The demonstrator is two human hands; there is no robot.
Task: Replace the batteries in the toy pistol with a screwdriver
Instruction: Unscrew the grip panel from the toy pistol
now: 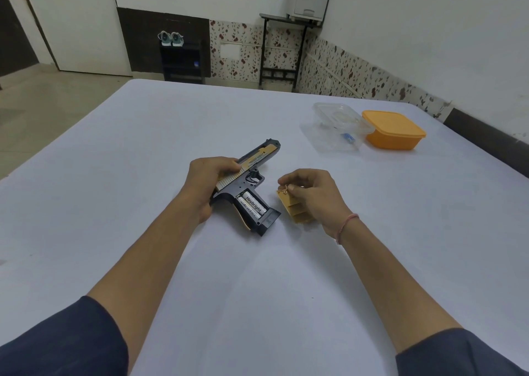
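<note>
Black-and-gold plastic toy pistol (252, 169) lay on its side mid white table (143, 146), grip open w/ two white batteries (252, 205) showing; left hand (204, 186) gripped its slide; right hand (312, 195) pinched tan ribbed cover (294, 209) just beside the grip.

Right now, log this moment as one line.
left hand: holds pistol on table | grip bay open, batteries in | right hand: holds cover | screwdriver: unseen

Short dark navy sleeves (65, 344) on both bare arms, thin pink thread bracelet (346, 226) around right wrist.
</note>
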